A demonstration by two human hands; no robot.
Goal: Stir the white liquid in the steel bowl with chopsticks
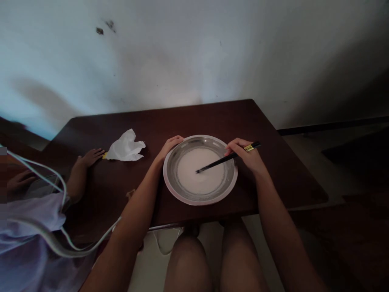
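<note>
A wide metal basin (168, 178) rests near the table's front edge, with a pale, whitish mixture (194, 178) spread over its bottom. My left hand (172, 145) holds the basin's far left rim, its fingers curved along the outside. At the right rim, my right hand (245, 154) is closed around black chopsticks (215, 163) with gold bands near their upper end. They slant down to the left, and their tips touch the mixture near the basin's middle. Whether the tips reach the metal beneath I cannot tell.
The dark brown table (194, 117) stands against a pale wall (194, 52). Left of the basin lies a crumpled white plastic bag (127, 147), with another person's hand (93, 156) beside it. White cables (64, 190) loop across the lower left, near that person's light clothing.
</note>
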